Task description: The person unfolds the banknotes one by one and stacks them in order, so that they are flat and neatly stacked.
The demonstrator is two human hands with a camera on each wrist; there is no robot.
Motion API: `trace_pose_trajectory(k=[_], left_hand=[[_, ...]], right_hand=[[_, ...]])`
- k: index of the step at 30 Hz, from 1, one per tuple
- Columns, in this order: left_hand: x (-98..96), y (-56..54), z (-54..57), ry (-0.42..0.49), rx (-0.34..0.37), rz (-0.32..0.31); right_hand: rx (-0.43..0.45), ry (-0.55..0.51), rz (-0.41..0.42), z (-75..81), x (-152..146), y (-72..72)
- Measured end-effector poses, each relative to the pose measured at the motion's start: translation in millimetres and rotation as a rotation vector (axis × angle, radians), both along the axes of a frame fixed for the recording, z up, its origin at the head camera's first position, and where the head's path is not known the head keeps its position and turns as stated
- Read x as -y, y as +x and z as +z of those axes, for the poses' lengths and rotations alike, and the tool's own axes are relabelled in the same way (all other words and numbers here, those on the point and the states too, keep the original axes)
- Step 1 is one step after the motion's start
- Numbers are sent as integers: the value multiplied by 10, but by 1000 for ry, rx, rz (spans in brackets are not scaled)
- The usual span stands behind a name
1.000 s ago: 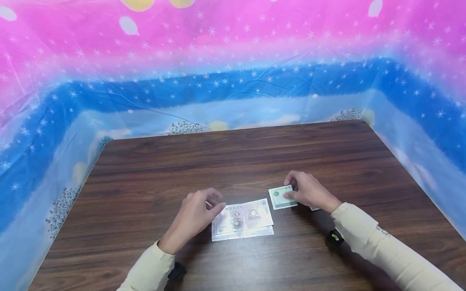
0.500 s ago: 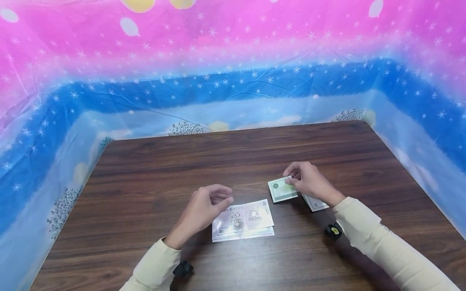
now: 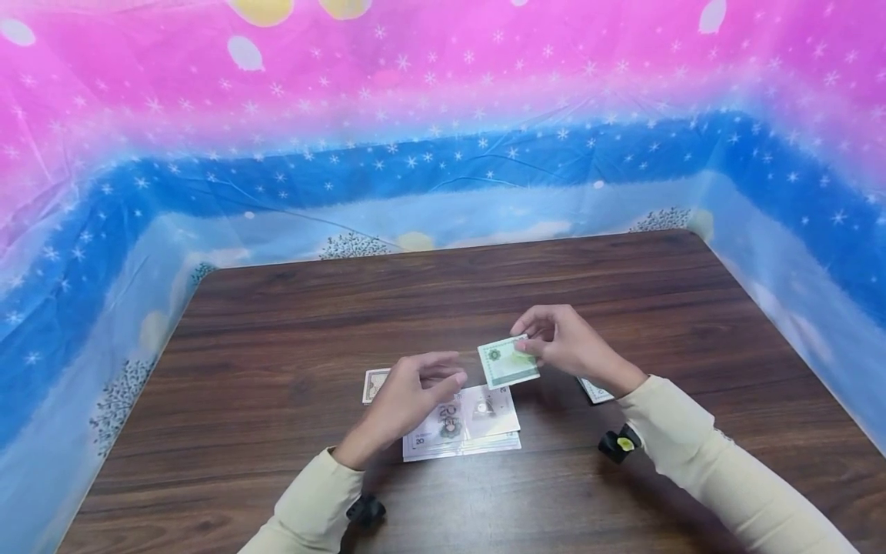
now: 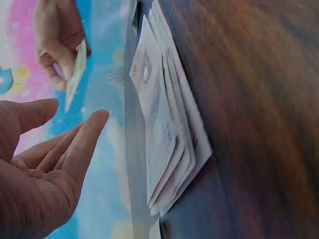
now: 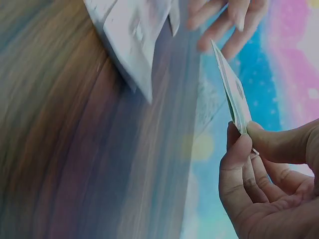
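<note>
My right hand (image 3: 571, 344) pinches a small green banknote (image 3: 507, 362) between thumb and fingers, held above the table. In the right wrist view the green note (image 5: 233, 92) stands edge-on and looks layered, perhaps folded. My left hand (image 3: 407, 396) hovers over the left part of a pile of pale purple banknotes (image 3: 484, 419) marked 20, with thumb and fingers apart and nothing between them. The left wrist view shows several stacked notes (image 4: 172, 129) beside and below that left hand (image 4: 47, 169).
A brownish note (image 3: 374, 383) lies on the wooden table (image 3: 311, 315) behind my left hand. Another pale note (image 3: 595, 390) is partly covered by my right forearm. A patterned pink and blue cloth (image 3: 443, 154) surrounds the table.
My right hand has lifted the green note off the table and carried it left toward the pile. My left hand has moved rightward over the pile, uncovering the brownish note.
</note>
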State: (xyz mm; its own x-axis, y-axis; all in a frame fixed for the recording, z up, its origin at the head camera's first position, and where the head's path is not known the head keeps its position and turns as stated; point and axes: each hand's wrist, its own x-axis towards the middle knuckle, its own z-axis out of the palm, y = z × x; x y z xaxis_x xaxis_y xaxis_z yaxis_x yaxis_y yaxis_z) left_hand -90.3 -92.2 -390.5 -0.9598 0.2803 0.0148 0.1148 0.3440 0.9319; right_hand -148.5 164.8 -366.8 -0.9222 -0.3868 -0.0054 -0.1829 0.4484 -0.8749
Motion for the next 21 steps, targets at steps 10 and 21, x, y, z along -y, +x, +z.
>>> trace_pose_trajectory(k=[10,21], left_hand=[[-66,-4,-21,286,248,-3],[-39,-28,15,404,309,131]], right_hand=[[53,-99,60,47,216,95],[24,-155,-54,-17,346,96]])
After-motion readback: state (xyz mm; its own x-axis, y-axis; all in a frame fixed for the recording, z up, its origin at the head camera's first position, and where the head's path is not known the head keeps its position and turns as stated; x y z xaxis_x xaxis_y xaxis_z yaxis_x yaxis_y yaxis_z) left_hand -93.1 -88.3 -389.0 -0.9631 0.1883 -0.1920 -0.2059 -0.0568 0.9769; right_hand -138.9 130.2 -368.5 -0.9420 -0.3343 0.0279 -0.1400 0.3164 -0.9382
